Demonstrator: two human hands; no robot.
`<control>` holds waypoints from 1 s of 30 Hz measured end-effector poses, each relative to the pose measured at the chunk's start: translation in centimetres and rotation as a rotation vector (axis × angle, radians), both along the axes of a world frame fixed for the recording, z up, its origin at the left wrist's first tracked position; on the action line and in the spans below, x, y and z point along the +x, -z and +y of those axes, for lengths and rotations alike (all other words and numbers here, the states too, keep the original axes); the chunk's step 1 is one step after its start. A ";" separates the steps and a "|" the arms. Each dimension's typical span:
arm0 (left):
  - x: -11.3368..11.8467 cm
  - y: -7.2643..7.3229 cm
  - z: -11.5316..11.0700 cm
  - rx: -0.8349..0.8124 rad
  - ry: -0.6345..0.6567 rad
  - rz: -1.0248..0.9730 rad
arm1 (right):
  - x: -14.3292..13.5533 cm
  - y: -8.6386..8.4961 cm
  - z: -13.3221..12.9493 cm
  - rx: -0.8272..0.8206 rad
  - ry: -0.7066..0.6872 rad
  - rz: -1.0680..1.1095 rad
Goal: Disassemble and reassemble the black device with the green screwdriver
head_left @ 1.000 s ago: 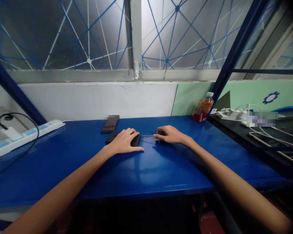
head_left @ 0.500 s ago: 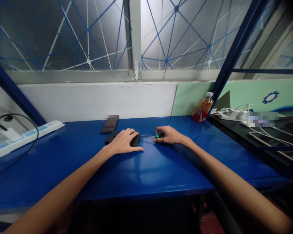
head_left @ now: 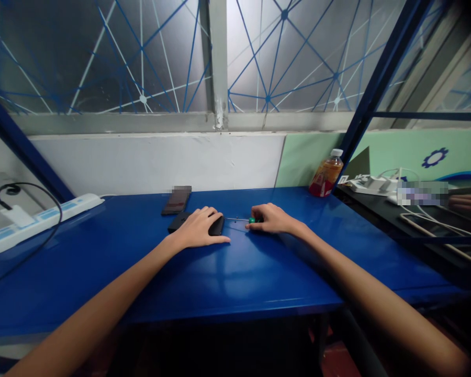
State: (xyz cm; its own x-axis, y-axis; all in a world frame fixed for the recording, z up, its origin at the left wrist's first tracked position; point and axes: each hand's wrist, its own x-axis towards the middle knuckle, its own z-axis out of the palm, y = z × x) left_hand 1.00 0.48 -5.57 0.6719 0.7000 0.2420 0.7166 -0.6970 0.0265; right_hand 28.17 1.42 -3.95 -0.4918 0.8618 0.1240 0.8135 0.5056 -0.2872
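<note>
A flat black box-shaped device (head_left: 216, 226) lies on the blue table (head_left: 235, 283). My left hand (head_left: 199, 227) is laid over it, gripping it with the fingers across its top and the thumb stretched out on the near side. My right hand (head_left: 271, 218) pinches the green handle of a screwdriver (head_left: 253, 220), whose thin metal shaft points left and reaches the device's right side. Whether the tip sits in a screw is too small to tell. A few tiny dark bits, perhaps screws (head_left: 236, 221), lie beside the shaft.
Behind the device lies a dark phone (head_left: 176, 201). A white power strip (head_left: 43, 222) with a black cable is at the left. A drink bottle (head_left: 326, 173) stands at the back right. Cables and adapters (head_left: 380, 183) cover the neighbouring black surface, where another person's hand (head_left: 469, 201) shows.
My right hand and the screwdriver have shifted very slightly, the fingers turning a little on the handle. My left hand stays put. The other person's hand has come further into view at the right edge.
</note>
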 end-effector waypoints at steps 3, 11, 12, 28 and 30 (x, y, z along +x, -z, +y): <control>0.0 0.0 0.0 0.006 0.006 -0.010 | -0.2 -0.1 -0.2 0.041 -0.001 0.025; 0.0 0.0 0.0 0.012 0.013 -0.015 | 0.2 -0.4 0.0 0.091 0.007 -0.060; 0.0 0.0 0.0 0.012 0.013 -0.010 | 0.2 -0.4 0.1 0.107 0.003 -0.060; -0.1 0.0 0.0 -0.006 0.010 -0.007 | -0.2 0.1 -0.3 0.152 -0.005 -0.195; -0.1 0.0 -0.1 0.002 0.014 -0.021 | -0.1 0.0 -0.2 0.160 -0.001 -0.194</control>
